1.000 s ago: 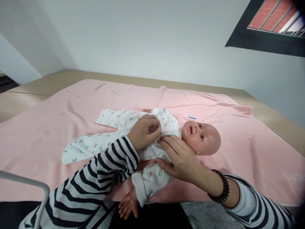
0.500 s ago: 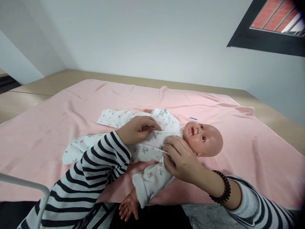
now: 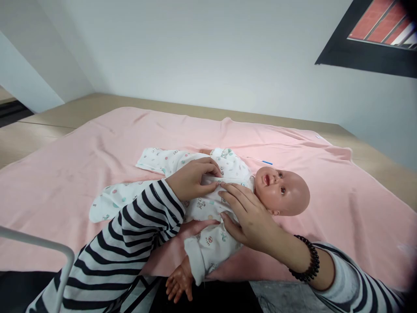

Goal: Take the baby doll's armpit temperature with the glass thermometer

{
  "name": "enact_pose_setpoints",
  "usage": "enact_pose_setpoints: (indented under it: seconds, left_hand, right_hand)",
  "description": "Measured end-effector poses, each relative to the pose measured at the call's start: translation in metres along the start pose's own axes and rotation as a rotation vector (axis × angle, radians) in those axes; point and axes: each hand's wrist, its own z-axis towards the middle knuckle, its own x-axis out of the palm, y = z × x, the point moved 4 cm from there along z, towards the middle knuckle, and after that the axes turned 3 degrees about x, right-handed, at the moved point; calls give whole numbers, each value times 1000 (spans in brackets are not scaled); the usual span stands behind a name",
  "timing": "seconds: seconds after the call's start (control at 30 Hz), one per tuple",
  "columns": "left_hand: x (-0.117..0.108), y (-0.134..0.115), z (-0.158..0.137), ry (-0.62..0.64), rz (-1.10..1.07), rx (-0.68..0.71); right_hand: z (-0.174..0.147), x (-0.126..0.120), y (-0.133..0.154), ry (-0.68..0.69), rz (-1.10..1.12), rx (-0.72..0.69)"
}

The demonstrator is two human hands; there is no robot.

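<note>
A bald baby doll (image 3: 286, 191) lies on its back, head to the right, in a white onesie (image 3: 211, 208) with small printed animals. My left hand (image 3: 197, 176) rests on the doll's chest, fingers curved and thumb apart from them. Across the upper chest, close to the neck, lies my right hand (image 3: 249, 215). Its fingers are stretched out over the cloth and its thumb is spread toward the doll's near sleeve. Nothing shows between the fingers of either hand. Part of the onesie's front is hidden under my hands.
A pink blanket (image 3: 325, 182) with creases covers most of the wooden table (image 3: 276, 119). A thin stick with a blue end (image 3: 267, 162) lies beyond the doll's head. The doll's near hand (image 3: 180, 280) hangs over the front edge. A grey curved bar (image 3: 67, 256) stands at lower left.
My right fingers have loosened from a pinch at the onesie's edge and now lie extended on it. My left thumb has moved away from the fingers. The view shifted slightly.
</note>
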Motion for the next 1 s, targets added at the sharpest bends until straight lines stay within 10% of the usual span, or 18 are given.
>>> enact_pose_setpoints:
  seconds: [1.0]
  left_hand:
    - [1,7,2,-23,-114,-96]
  right_hand:
    - [-5,5,1,2,-23,53]
